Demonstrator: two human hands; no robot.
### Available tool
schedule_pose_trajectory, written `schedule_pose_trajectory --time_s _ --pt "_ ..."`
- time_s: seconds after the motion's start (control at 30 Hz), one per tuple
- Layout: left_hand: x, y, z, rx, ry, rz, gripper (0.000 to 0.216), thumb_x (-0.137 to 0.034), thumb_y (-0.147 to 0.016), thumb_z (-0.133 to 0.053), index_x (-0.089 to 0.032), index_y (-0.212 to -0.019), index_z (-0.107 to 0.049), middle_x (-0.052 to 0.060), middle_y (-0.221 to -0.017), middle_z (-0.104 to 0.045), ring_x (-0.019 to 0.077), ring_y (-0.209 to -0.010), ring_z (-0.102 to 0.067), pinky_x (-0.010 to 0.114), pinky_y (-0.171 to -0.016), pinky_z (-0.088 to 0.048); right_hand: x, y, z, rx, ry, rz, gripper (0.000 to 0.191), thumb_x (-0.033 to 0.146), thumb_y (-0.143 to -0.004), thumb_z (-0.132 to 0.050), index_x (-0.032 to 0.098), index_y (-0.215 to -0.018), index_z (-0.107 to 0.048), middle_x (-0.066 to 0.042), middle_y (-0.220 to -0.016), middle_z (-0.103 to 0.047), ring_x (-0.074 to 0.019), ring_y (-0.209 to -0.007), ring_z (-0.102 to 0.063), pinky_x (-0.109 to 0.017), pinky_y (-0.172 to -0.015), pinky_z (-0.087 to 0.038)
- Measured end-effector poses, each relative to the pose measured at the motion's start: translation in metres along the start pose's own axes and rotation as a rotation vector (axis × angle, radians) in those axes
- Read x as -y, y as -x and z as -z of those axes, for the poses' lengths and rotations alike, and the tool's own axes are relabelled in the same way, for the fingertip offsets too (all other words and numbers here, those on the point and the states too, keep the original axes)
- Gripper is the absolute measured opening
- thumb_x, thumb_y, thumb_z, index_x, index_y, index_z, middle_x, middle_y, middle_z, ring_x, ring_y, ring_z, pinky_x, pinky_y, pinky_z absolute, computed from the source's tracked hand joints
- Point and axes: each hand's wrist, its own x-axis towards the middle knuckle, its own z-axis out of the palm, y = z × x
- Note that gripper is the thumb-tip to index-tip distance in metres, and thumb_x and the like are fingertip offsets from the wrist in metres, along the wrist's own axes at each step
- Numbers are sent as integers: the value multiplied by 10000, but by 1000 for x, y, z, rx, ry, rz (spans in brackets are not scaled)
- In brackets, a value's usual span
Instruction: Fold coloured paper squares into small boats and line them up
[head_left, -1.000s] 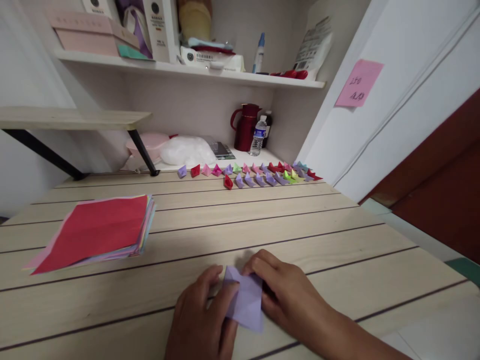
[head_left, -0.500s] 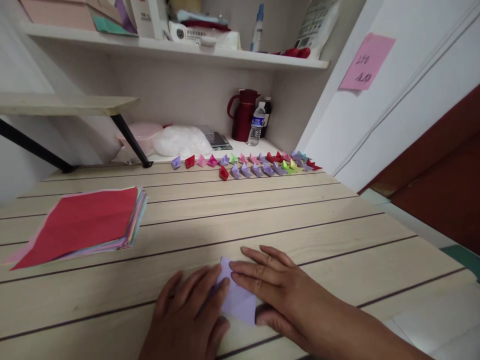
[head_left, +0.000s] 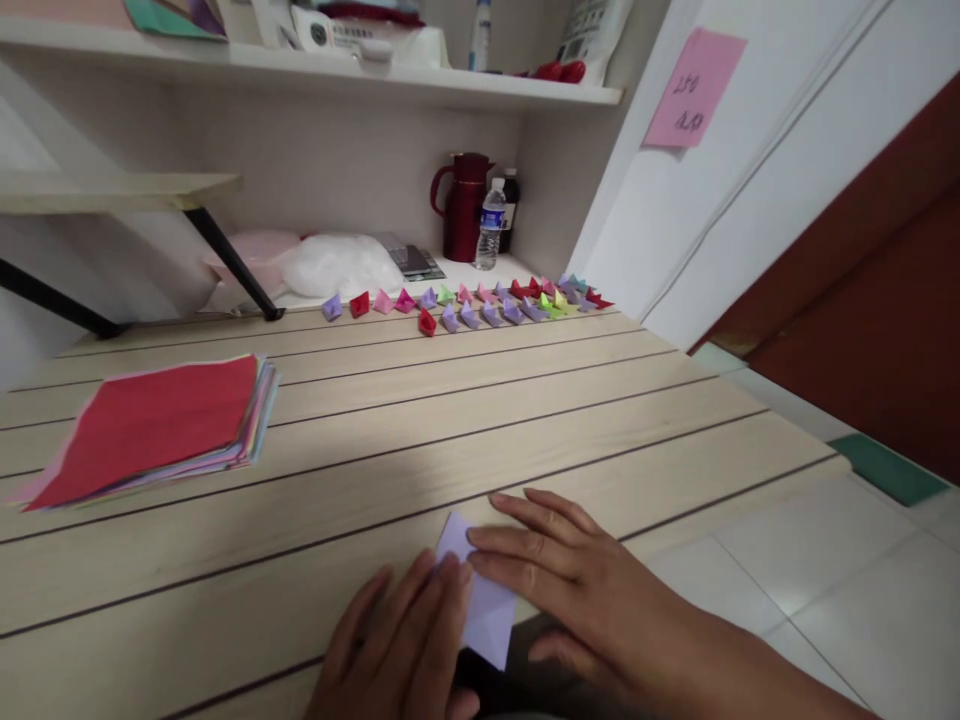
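A small folded lilac paper [head_left: 486, 610] lies flat near the front edge of the wooden table [head_left: 420, 420]. My left hand [head_left: 401, 650] rests on its left side with fingers stretched out flat. My right hand [head_left: 570, 580] lies over its right side, fingers extended and pressing the paper down. Only the paper's top corner and lower middle show between the hands.
A stack of coloured paper sheets [head_left: 150, 430], red on top, sits at the left. Two rows of small folded paper boats [head_left: 465, 305] line the table's far edge. Behind stand a dark red jug [head_left: 463, 205] and a water bottle [head_left: 490, 238]. The white tiled floor [head_left: 825, 600] lies right.
My right hand went from pinching the lilac paper to lying flat on it. The view has shifted right and down, so table and shelf moved left in frame.
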Motion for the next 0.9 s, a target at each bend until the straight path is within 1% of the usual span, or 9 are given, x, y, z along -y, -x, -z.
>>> schedule_pose_trajectory --time_s 0.07,0.13,0.27,0.43,0.5,0.57,0.63,0.77,0.9 --pt "-3 4 4 5 39 52 457 -340 -898 -512 -107 -1288 -568 27 -1274 -691 164 -1128 -630 339 -902 -445 2 4 0 -67 -70 -34 632 346 -931 -612 272 -1498 -343 -53 -1473 -503 -257 -1423 -340 -479 -1169 -291" --pt "-4 2 8 48 96 143 501 -342 -891 -525 -101 -1331 -517 35 -1248 -706 159 -1062 -667 326 -845 -483 3 4 1 -121 -147 -72 653 376 -919 -631 274 -1494 -339 -69 -1409 -559 -249 -1369 -409 -447 -1129 -341" --pt "-3 -6 13 93 238 281 535 -311 -856 -601 -191 -1360 -467 15 -1161 -743 169 -973 -705 315 -729 -542 4 -3 4 -170 -278 -141 512 408 -925 -624 323 -1402 -458 -28 -1306 -623 -220 -1303 -464 -400 -1076 -374" --pt "4 -10 17 41 462 437 467 -329 -849 -646 -320 -1291 -498 -47 -1087 -749 148 -936 -704 294 -741 -577 2 -7 4 -198 -310 -161 344 315 -943 -608 324 -1283 -555 -9 -1247 -653 -210 -1260 -492 -399 -1062 -356" --pt "7 -12 16 53 535 509 410 -321 -862 -643 -362 -1252 -523 -75 -1057 -747 130 -927 -700 274 -758 -580 1 -7 3 -197 -316 -156 328 354 -939 -617 311 -1261 -571 -18 -1241 -658 -215 -1252 -496 -400 -1059 -349" --pt "8 -14 15 59 577 561 347 -308 -882 -622 -371 -1215 -552 -83 -1011 -749 123 -908 -699 265 -761 -581 -1 -6 3 -197 -335 -147 385 418 -904 -656 305 -1262 -573 -26 -1252 -654 -228 -1254 -491 -399 -1053 -350" --pt "7 -16 12 42 579 584 301 -303 -897 -601 -360 -1191 -574 -73 -978 -748 127 -889 -699 269 -755 -582 -2 -8 3 -212 -359 -146 413 449 -875 -682 297 -1245 -581 -29 -1239 -660 -236 -1240 -501 -400 -1039 -357" --pt "4 -18 7 3 517 560 263 -305 -908 -581 -312 -1171 -594 -31 -962 -744 154 -862 -693 287 -741 -576 0 -15 -1 -279 -335 -160 116 350 -938 -617 249 -993 -632 -16 -1098 -694 -213 -1104 -574 -399 -978 -383" --pt "4 -18 3 -11 378 498 312 -276 -925 -551 -244 -1234 -569 2 -910 -733 170 -797 -673 298 -714 -555 6 -25 -8 -321 -187 -247 64 259 -919 -619 221 -873 -594 -30 -1058 -662 -221 -1009 -577 -396 -875 -417"
